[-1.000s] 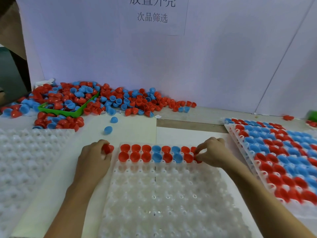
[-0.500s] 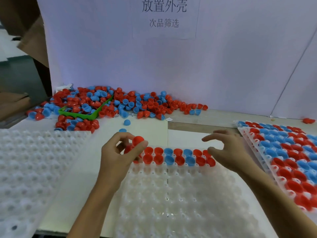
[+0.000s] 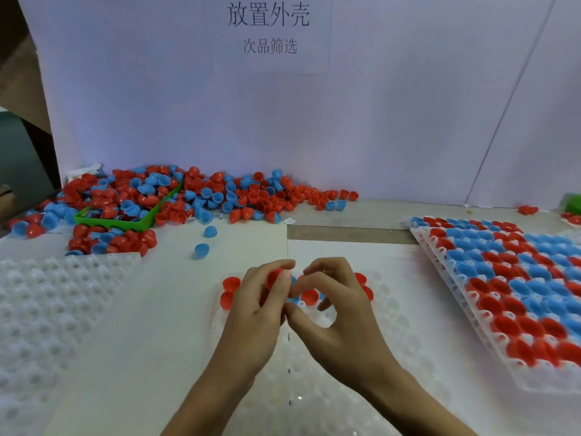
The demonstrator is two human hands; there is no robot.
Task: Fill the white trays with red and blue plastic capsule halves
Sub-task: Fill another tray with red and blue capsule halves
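My left hand (image 3: 254,313) holds a red capsule half (image 3: 274,276) in its curled fingers over the far rows of the white tray (image 3: 314,388) in front of me. My right hand (image 3: 342,316) is beside it, index tip touching the left fingertips, thumb and index bent into a ring. Whether the right hand grips anything is hidden. The tray's two far rows hold red capsule halves (image 3: 231,283) and blue ones, partly covered by my hands. The nearer rows are bare.
A pile of red and blue halves (image 3: 257,196) lies against the back wall around a green bin (image 3: 132,223). Two loose blue halves (image 3: 201,250) sit in front. A filled white tray (image 3: 534,385) lies on the right, a bare white tray (image 3: 47,309) on the left.
My hands have come together over the middle of the tray's far rows. The right hand, open at the row's right end before, moved left to meet the left hand and its red half.
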